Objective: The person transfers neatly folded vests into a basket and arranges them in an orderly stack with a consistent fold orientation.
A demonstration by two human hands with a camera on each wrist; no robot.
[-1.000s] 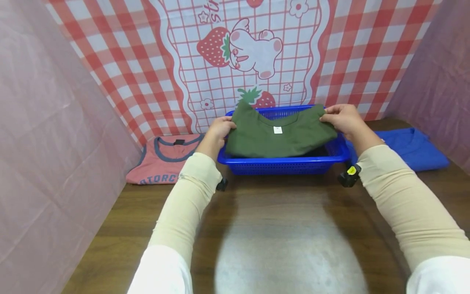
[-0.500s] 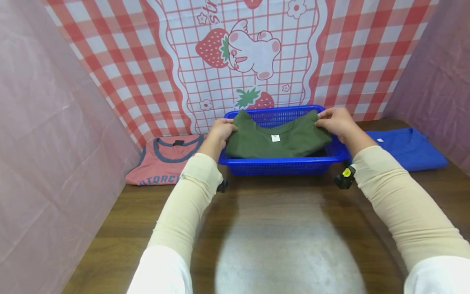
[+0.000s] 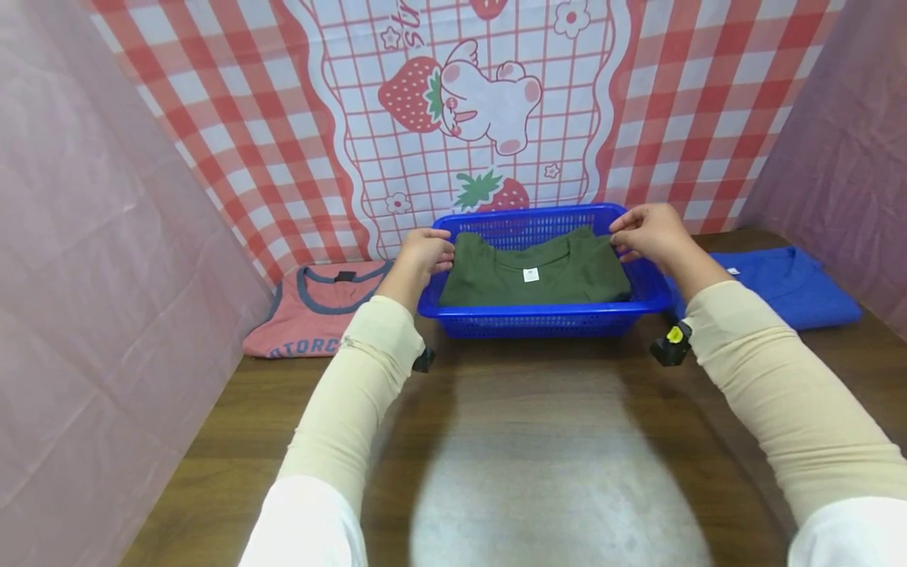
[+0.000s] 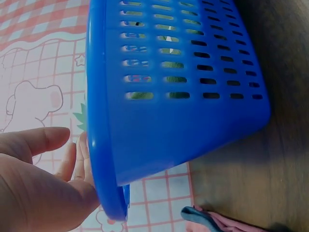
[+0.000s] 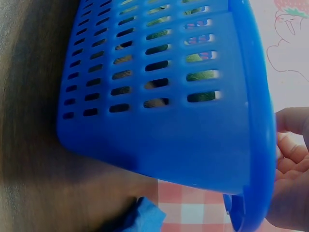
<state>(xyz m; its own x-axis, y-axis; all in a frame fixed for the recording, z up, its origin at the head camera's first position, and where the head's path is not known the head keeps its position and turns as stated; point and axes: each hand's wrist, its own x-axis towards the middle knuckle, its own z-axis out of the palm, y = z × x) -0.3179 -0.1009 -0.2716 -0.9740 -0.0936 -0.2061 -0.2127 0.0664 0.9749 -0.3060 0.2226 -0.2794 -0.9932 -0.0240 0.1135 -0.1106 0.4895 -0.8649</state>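
Note:
A folded dark green T-shirt (image 3: 546, 287) with a white neck label lies inside the blue plastic basket (image 3: 546, 310), neckline toward the back. At the basket's left side is my left hand (image 3: 425, 253), its fingertips beside the shirt's left shoulder. The left wrist view shows that hand (image 4: 53, 179) with thumb and fingers apart, partly hidden by the basket rim (image 4: 99, 111). My right hand (image 3: 653, 236) hovers over the right rim, fingers spread and loosely bent, fingertips right at the shirt's right shoulder. In the right wrist view the rim hides part of this hand (image 5: 292, 164).
A folded pink T-shirt (image 3: 326, 303) with blue-grey trim lies on the wooden table (image 3: 553, 441) left of the basket. To the right is a folded blue garment (image 3: 801, 287). A red-and-white checked cloth (image 3: 255, 118) hangs behind, with pinkish cloth (image 3: 78, 315) along the sides.
The green T-shirt has sunk down into the basket and lies flatter, its shoulder corners lower. The fingers of both hands have loosened from its shoulders.

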